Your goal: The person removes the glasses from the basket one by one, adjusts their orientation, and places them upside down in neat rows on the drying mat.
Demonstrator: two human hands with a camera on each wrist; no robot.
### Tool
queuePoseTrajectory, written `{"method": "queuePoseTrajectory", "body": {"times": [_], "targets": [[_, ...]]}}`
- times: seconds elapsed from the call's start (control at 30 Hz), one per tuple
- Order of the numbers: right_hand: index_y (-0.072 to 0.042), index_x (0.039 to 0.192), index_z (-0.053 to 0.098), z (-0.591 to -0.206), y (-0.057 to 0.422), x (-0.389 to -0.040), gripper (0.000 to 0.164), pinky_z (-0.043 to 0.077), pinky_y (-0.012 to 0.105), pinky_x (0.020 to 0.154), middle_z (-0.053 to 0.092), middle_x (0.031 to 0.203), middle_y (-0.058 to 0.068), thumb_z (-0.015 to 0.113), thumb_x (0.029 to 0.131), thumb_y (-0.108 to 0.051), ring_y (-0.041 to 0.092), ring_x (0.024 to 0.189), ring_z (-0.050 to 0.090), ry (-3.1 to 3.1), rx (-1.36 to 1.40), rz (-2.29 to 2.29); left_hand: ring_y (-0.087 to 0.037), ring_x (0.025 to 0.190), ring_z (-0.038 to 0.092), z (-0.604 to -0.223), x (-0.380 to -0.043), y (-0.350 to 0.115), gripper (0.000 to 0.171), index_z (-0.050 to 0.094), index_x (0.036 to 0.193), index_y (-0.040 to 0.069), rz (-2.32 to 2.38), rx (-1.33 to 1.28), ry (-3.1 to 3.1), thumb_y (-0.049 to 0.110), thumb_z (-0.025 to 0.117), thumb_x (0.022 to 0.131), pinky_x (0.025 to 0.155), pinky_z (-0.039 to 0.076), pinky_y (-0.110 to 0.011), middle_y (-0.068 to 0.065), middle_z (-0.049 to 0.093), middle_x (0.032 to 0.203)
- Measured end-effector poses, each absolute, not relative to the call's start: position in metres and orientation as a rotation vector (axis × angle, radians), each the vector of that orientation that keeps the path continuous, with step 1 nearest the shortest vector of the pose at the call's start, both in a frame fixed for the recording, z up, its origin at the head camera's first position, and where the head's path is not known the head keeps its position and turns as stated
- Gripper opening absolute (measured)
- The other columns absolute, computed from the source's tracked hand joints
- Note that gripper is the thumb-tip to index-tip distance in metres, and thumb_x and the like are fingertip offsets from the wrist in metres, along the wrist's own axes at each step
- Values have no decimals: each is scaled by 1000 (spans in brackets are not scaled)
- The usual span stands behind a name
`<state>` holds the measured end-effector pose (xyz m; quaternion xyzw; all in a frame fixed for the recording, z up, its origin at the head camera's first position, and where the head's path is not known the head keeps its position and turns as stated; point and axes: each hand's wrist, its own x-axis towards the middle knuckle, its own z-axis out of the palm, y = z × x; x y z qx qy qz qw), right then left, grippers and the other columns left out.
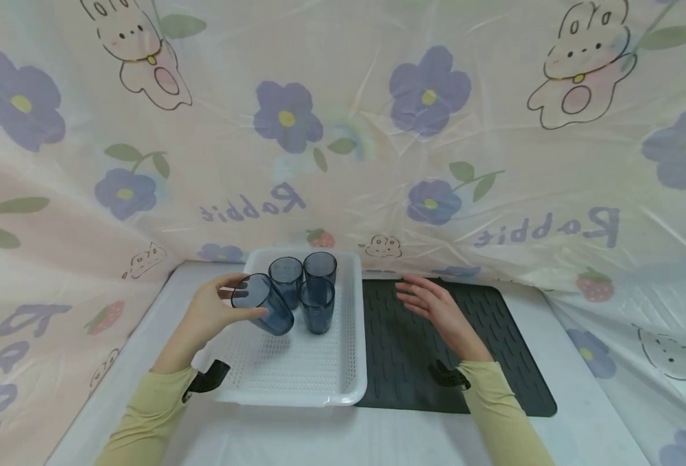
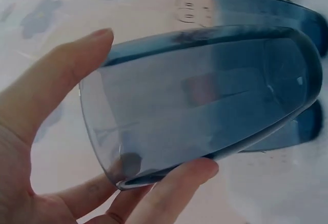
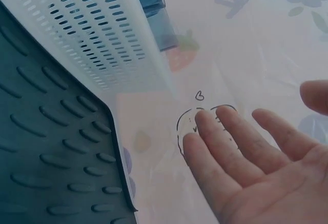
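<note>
My left hand (image 1: 211, 314) grips a blue-tinted drinking glass (image 2: 205, 96) near its rim, thumb on one side and fingers on the other. The glass is tilted, its base pointing right and down, above a white perforated basket (image 1: 296, 382). Three more blue glasses stand upright in the back part of the basket: one at the back left (image 1: 287, 275), one at the back right (image 1: 321, 262) and one in front (image 1: 317, 310). Over the dark ribbed mat (image 1: 395, 369) hovers my right hand (image 1: 436, 310), holding nothing, its fingers extended in the right wrist view.
The mat lies directly right of the basket, on a white-covered table (image 1: 273, 433). A printed curtain (image 1: 354, 181) with flowers and rabbits hangs behind and along the sides. Each wrist carries a dark strap, the left strap (image 1: 209, 377) close to the basket's left rim.
</note>
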<state>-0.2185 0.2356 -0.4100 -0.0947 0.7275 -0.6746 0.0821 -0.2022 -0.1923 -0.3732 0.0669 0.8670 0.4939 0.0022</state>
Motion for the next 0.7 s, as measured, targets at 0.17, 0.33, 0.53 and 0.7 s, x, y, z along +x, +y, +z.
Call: {"method": "queuePoseTrajectory", "body": {"times": [0.17,0.33,0.53,0.7], "targets": [[-7,145,38,-407,232,-220,49,35,49,107,47,140,17,45,103,-30,32,128,46,2150,-302,-2031,-27,114,49,-359,-197,-190,85,49,139,16,1662,136,2684,42,87,66,81,51,-37,-6,51,128],[-7,146,37,-402,228,-220,48,35,48,107,47,140,17,44,104,-28,32,128,46,2133,-306,-2047,-25,116,50,-350,-192,-178,83,49,139,16,1810,87,2611,38,86,69,85,51,-32,-7,49,129],[-7,146,37,-399,223,-221,48,35,48,108,47,140,16,44,104,-28,32,128,46,2125,-325,-2054,-23,114,51,-347,-194,-159,78,49,137,13,1926,133,2513,30,86,71,85,52,-30,-10,47,127],[-7,146,36,-399,220,-221,49,35,47,108,47,140,16,44,104,-29,31,128,46,2111,-343,-2059,-25,114,50,-348,-198,-141,79,49,136,13,1946,151,2469,28,88,70,86,50,-34,-9,48,126]]}}
